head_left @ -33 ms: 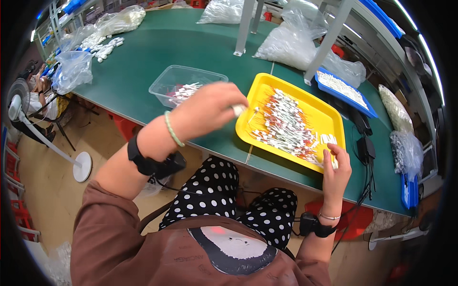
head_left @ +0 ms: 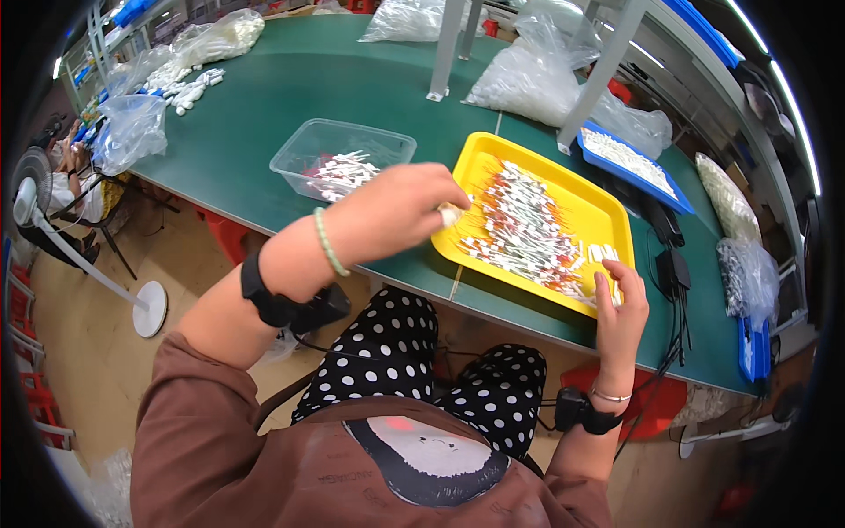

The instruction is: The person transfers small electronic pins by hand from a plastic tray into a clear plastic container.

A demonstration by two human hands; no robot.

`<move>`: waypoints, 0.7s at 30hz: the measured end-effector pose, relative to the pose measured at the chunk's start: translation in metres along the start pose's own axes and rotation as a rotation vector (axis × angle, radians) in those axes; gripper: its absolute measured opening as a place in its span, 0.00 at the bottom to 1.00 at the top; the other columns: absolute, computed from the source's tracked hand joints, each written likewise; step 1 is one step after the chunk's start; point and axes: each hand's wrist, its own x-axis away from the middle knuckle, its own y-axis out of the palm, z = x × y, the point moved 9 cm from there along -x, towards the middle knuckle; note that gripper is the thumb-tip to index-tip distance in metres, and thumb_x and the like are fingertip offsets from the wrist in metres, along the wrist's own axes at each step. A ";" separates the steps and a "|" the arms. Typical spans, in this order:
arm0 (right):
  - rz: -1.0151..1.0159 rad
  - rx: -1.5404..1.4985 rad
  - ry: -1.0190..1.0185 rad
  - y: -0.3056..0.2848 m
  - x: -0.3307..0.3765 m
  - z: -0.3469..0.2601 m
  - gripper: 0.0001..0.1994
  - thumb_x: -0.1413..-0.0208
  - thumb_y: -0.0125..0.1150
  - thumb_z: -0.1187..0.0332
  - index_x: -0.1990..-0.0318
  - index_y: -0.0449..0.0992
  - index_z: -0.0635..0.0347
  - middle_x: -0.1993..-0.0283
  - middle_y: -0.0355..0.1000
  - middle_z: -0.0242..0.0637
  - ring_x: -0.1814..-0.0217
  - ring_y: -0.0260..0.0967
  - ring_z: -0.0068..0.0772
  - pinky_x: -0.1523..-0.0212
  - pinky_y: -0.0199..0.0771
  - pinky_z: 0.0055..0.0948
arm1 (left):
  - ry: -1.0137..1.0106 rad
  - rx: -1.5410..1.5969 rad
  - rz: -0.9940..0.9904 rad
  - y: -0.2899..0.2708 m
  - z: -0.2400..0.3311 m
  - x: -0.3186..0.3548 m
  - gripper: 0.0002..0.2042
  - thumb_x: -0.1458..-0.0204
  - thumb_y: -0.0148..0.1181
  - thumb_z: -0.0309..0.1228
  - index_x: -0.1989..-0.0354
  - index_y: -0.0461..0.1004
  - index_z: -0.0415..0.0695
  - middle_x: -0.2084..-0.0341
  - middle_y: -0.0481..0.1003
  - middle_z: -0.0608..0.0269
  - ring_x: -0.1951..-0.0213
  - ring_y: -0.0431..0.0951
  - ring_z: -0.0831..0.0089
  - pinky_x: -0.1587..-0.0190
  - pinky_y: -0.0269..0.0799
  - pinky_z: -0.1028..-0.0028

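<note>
My left hand (head_left: 409, 207) is pinched shut on a small white piece (head_left: 451, 215) beside the left rim of a yellow tray (head_left: 539, 296). Inside the tray lies a heap of thin white pieces (head_left: 526, 224) with fine orange and red strands. My right hand (head_left: 623, 308) reaches over the tray's near right corner, thumb and fingers bent but apart. A few short white pieces (head_left: 602, 253) lie just beyond its fingertips. Left of the tray stands a clear plastic box (head_left: 299, 141) with white sticks (head_left: 348, 172) and some reddish bits inside, partly behind my left hand.
Behind the tray, a grey metal frame leg (head_left: 581, 106) stands by large clear bags of white parts (head_left: 528, 84). A blue tray of white pieces (head_left: 629, 163) is at the right, with black cables (head_left: 678, 299) below. White parts (head_left: 189, 91) lie far left. A fan (head_left: 35, 189) stands left.
My left hand has shifted slightly right and down, with the small white piece still pinched. My right hand has hardly moved.
</note>
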 end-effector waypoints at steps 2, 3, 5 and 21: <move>-0.064 0.049 -0.014 -0.004 -0.009 0.004 0.11 0.44 0.65 0.72 0.55 0.77 0.68 0.56 0.76 0.47 0.54 0.73 0.46 0.51 0.72 0.35 | -0.009 -0.020 -0.092 0.029 0.002 -0.012 0.10 0.49 0.57 0.24 0.58 0.78 0.41 0.61 0.77 0.55 0.57 0.77 0.54 0.52 0.73 0.62; -0.232 0.050 0.042 0.008 -0.009 0.013 0.13 0.45 0.66 0.71 0.54 0.77 0.68 0.56 0.76 0.49 0.55 0.74 0.46 0.52 0.73 0.35 | -0.023 -0.054 -0.181 0.045 0.002 -0.018 0.11 0.49 0.57 0.24 0.57 0.78 0.42 0.61 0.77 0.55 0.56 0.78 0.55 0.52 0.74 0.62; -0.461 0.063 0.113 0.021 -0.012 0.020 0.17 0.50 0.70 0.69 0.54 0.78 0.69 0.55 0.76 0.52 0.57 0.76 0.46 0.54 0.75 0.34 | -0.038 -0.017 -0.229 0.060 0.009 -0.030 0.11 0.49 0.57 0.24 0.58 0.79 0.42 0.61 0.78 0.55 0.56 0.78 0.55 0.52 0.74 0.62; -0.616 0.001 0.056 0.033 -0.025 0.008 0.08 0.53 0.69 0.74 0.67 0.79 0.69 0.66 0.78 0.49 0.64 0.77 0.42 0.60 0.75 0.33 | -0.221 -0.033 -0.451 0.076 -0.012 -0.032 0.10 0.53 0.61 0.24 0.61 0.82 0.44 0.66 0.80 0.55 0.61 0.80 0.58 0.55 0.75 0.63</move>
